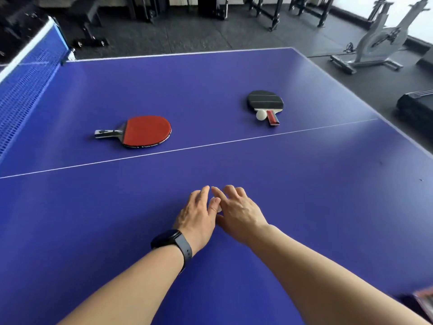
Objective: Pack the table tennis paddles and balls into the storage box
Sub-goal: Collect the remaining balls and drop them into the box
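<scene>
A red-faced paddle lies flat on the blue table, far left, handle pointing left. Far right lies a black-faced paddle with a white ball resting against its handle. Near the middle of the table my left hand and my right hand are side by side, palms down, fingers apart. A second white ball shows as a small sliver between them, mostly hidden by the fingers. Neither hand has closed around it.
The net runs along the left side. A white line crosses the table between my hands and the paddles. A blurred dark object sits at the bottom right corner. Gym equipment stands on the floor beyond the table.
</scene>
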`<state>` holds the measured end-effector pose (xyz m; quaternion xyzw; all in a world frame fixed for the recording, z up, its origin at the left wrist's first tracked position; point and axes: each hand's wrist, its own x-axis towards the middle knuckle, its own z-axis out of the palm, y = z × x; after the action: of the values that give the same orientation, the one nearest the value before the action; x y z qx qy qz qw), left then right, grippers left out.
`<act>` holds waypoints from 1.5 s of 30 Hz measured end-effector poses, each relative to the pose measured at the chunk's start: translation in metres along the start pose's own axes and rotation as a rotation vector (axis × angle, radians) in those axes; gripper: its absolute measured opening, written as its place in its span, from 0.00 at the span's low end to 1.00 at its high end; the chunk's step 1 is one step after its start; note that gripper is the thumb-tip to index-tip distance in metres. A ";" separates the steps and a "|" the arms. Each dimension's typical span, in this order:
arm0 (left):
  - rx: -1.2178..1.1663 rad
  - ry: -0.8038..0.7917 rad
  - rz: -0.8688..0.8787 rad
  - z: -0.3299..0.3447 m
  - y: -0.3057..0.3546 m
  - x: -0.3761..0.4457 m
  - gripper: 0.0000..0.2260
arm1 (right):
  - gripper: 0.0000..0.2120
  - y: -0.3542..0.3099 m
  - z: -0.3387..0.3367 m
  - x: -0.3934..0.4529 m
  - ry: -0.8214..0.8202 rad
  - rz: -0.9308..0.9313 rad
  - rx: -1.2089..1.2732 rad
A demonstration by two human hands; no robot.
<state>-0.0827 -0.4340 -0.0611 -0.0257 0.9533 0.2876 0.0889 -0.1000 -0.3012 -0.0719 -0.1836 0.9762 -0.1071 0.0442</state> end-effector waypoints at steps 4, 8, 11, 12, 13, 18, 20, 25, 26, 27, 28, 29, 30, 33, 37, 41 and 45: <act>-0.063 -0.030 0.022 0.006 0.009 -0.003 0.24 | 0.18 0.006 0.013 -0.005 -0.020 0.030 0.043; -0.084 -0.057 0.135 0.018 0.046 -0.017 0.23 | 0.21 0.031 -0.012 -0.052 0.053 0.098 0.068; -0.112 -0.101 0.226 0.038 0.098 -0.036 0.23 | 0.18 0.063 -0.052 -0.112 0.165 0.182 0.055; -0.118 -0.112 0.253 0.046 0.117 -0.043 0.23 | 0.17 0.074 -0.065 -0.131 0.186 0.221 0.049; -0.125 -0.121 0.282 0.055 0.133 -0.051 0.24 | 0.17 0.088 -0.073 -0.147 0.206 0.269 0.049; -0.160 -0.230 0.426 0.113 0.218 -0.100 0.26 | 0.19 0.160 -0.101 -0.248 0.283 0.590 0.021; -0.137 -0.274 0.467 0.138 0.243 -0.122 0.31 | 0.17 0.180 -0.102 -0.289 0.292 0.671 0.016; -0.059 -0.320 0.536 0.191 0.275 -0.171 0.39 | 0.13 0.207 -0.072 -0.360 0.179 0.672 -0.156; -0.043 -0.327 0.542 0.198 0.278 -0.178 0.41 | 0.14 0.209 -0.064 -0.367 0.163 0.671 -0.121; -0.023 -0.329 0.548 0.205 0.279 -0.183 0.42 | 0.14 0.210 -0.059 -0.373 0.171 0.667 -0.093; 0.000 -0.323 0.553 0.210 0.279 -0.188 0.43 | 0.11 0.209 -0.059 -0.378 0.203 0.649 -0.079; 0.022 -0.309 0.549 0.215 0.279 -0.190 0.42 | 0.08 0.207 -0.062 -0.380 0.230 0.611 -0.096; 0.040 -0.291 0.542 0.218 0.278 -0.190 0.42 | 0.07 0.203 -0.066 -0.382 0.279 0.556 -0.174; 0.055 -0.260 0.521 0.220 0.278 -0.192 0.46 | 0.05 0.199 -0.068 -0.384 0.251 0.471 -0.353; 0.058 -0.245 0.526 0.215 0.275 -0.190 0.46 | 0.14 0.202 -0.064 -0.383 0.194 0.561 -0.203; 0.066 -0.182 0.514 0.184 0.261 -0.177 0.46 | 0.26 0.202 -0.071 -0.367 0.155 0.638 -0.088; 0.096 -0.114 0.487 0.131 0.235 -0.144 0.46 | 0.28 0.198 -0.104 -0.316 0.170 0.574 -0.122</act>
<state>0.0555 -0.1666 -0.0138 0.2253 0.9373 0.2560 0.0720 0.1112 0.0150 -0.0005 0.1073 0.9929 -0.0465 -0.0203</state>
